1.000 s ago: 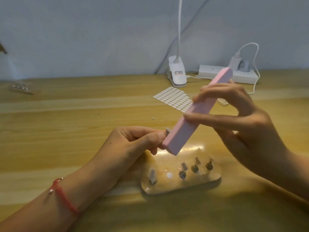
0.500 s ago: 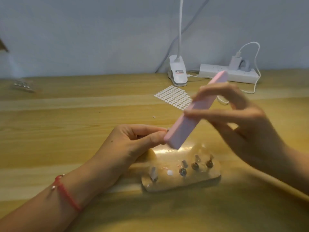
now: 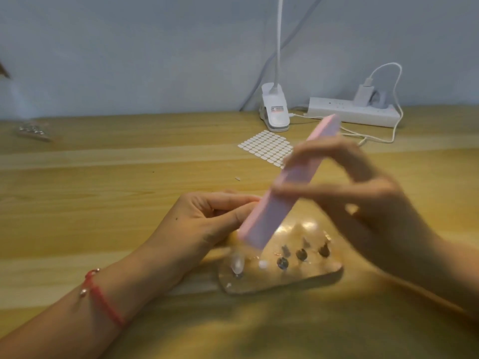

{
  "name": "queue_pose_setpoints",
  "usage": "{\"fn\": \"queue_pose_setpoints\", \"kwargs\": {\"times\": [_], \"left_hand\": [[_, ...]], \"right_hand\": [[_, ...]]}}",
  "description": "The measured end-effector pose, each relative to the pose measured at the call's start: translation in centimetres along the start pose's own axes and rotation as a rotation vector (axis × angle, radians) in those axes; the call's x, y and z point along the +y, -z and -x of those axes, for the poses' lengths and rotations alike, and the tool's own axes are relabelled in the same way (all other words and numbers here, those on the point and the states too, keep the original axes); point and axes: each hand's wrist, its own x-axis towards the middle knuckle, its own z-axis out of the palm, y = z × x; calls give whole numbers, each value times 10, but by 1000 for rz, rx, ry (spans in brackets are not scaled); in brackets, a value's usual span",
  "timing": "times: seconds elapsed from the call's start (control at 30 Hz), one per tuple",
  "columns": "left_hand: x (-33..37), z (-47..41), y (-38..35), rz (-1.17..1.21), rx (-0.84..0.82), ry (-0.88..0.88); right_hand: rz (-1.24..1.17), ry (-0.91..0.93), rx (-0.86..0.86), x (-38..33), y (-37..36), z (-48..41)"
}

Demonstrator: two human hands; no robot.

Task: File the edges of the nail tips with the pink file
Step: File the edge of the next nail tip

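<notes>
My right hand (image 3: 363,203) grips the long pink file (image 3: 287,185) near its middle, slanted from upper right down to lower left. The file's lower end lies against the fingertips of my left hand (image 3: 207,221), whose thumb and forefinger pinch a small nail tip that the file hides. Below the hands lies a clear nail-tip stand (image 3: 326,274) with several metal pegs; one peg at its left carries a pale nail tip (image 3: 237,264). The right hand and file are blurred by motion.
A sheet of small white adhesive tabs (image 3: 267,147) lies behind the hands. A white clip lamp base (image 3: 274,111) and a power strip (image 3: 352,111) with a charger and cable stand at the back. A small cluster of metal bits (image 3: 32,130) sits far left.
The file has slid down and to the left along the pinched nail tip, its lower end now nearer the stand. My left hand has stayed in place.
</notes>
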Motion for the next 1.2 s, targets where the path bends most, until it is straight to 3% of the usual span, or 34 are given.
{"fn": "queue_pose_setpoints", "kwargs": {"times": [0.07, 0.2, 0.3, 0.43, 0.57, 0.7, 0.87, 1.0, 1.13, 1.2], "left_hand": [[1, 0, -1, -1, -2, -10], [0, 0, -2, -23, -3, -4], [-2, 0, 1, 13, 15, 21], [-1, 0, 1, 2, -24, 37], [1, 1, 1, 49, -17, 21], [0, 0, 1, 26, -13, 25], [-1, 0, 2, 20, 4, 22], [-4, -1, 1, -3, 23, -16], [-7, -2, 2, -97, 35, -100], [-8, -1, 1, -114, 21, -127]], "right_hand": [[-33, -77, 26, 4, 5, -2], [-12, 74, -36, -11, -11, 8], [-5, -64, 23, 5, 3, 1], [54, 122, -27, -5, -10, 11], [56, 7, 19, 12, 4, 2], [62, 121, -21, 0, -9, 10], [-23, -41, 50, 13, 6, 4], [-111, 17, -52, -3, -7, 9], [-92, -78, -54, 6, 3, 4], [-80, 22, -101, -4, -2, 6]]}}
